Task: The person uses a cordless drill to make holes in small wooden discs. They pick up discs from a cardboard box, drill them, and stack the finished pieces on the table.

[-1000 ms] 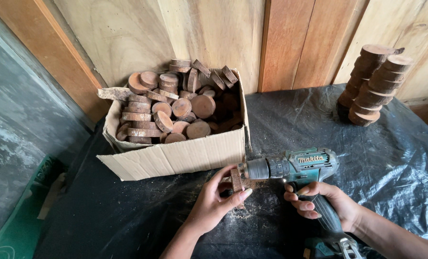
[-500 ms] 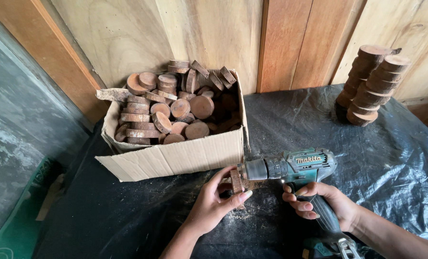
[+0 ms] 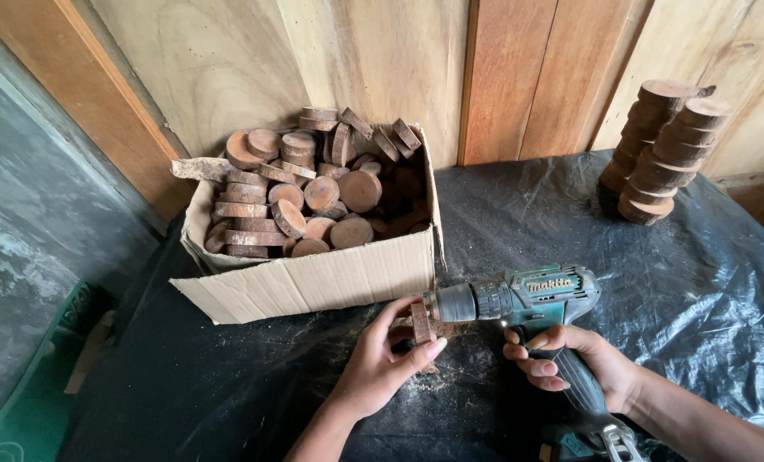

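Left hand (image 3: 380,364): fingers closed round wood disc (image 3: 420,322), held on edge on counter (image 3: 228,385). Right hand (image 3: 570,359): fingers wrapped shut on drill (image 3: 519,299) grip, chuck pointing at disc face, just beyond left fingertips. Box (image 3: 313,282) of discs directly beyond left fingers. Advice: keep bit square to face, thumb clear of bit line, disc braced against counter, light steady feed.

One head-worn camera looks steeply down from above and behind the grip, near enough that the forearms leave the lower edge. It faces the wooden wall (image 3: 382,60) beyond the grip, with the black-covered desk (image 3: 656,282) filling most of the frame.
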